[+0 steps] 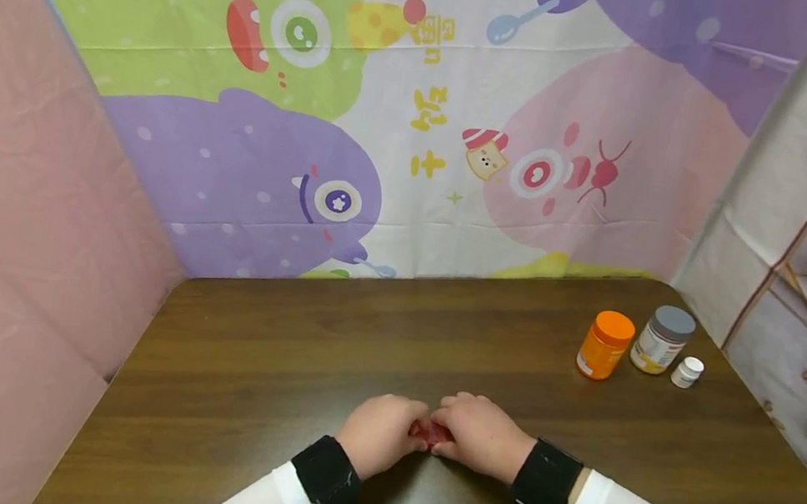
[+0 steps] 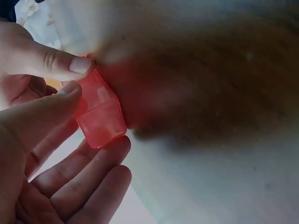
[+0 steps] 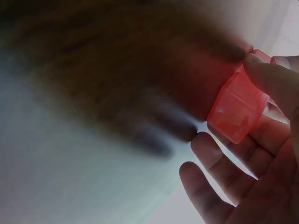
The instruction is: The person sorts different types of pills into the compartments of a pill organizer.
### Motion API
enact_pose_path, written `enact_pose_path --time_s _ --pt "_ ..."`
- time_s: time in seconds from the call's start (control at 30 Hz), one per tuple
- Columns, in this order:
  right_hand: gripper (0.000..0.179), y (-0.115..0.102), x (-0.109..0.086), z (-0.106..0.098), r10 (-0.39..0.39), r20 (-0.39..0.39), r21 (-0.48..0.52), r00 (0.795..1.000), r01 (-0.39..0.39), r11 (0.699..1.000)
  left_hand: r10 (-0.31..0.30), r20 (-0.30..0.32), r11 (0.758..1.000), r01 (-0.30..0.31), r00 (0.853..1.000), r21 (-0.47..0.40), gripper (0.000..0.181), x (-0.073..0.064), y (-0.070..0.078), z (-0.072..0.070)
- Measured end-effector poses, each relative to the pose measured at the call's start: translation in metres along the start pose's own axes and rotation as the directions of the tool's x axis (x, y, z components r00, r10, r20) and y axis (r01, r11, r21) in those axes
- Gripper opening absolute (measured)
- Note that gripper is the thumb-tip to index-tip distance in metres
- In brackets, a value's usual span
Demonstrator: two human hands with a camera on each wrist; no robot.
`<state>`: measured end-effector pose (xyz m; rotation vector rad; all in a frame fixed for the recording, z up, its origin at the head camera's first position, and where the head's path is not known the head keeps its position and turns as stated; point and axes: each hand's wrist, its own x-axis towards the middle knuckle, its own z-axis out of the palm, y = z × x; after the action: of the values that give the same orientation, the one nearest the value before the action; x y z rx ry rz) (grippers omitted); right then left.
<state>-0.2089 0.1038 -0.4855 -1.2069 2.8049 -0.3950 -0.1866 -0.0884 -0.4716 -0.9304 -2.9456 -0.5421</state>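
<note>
Both hands meet over the near middle of the table around a small, see-through red plastic pill box (image 1: 432,435). My left hand (image 1: 381,434) pinches one end between thumb and fingers. At the other end, my right hand (image 1: 483,434) grips it the same way. Seen from the left wrist, the pill box (image 2: 105,119) has angular walls and a dividing line across it, with the left thumb on its upper edge. In the right wrist view the right thumb presses the top of the pill box (image 3: 236,109), fingers beneath. Its contents are unclear.
On the wooden table (image 1: 272,337), at the back right, stand an orange jar (image 1: 602,348), a grey-lidded jar (image 1: 658,346) and a small white bottle (image 1: 687,373). A cartoon-print curtain (image 1: 447,207) hangs behind the far edge, with more cloth on both sides.
</note>
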Motion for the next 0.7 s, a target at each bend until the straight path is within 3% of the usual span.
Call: enact_pose_path --time_s 0.43,0.7 --pt "0.02 -0.001 -0.001 -0.001 -0.007 -0.022 0.057 1.0 0.008 0.998 -0.008 0.021 0.999 0.007 1.0 0.037 0.017 -0.001 0.0 -0.002" --pt "0.031 0.007 -0.012 -0.009 0.04 0.024 0.113 0.999 -0.043 0.993 -0.021 0.032 0.999 0.02 0.999 0.049 0.017 0.0 0.002 0.001"
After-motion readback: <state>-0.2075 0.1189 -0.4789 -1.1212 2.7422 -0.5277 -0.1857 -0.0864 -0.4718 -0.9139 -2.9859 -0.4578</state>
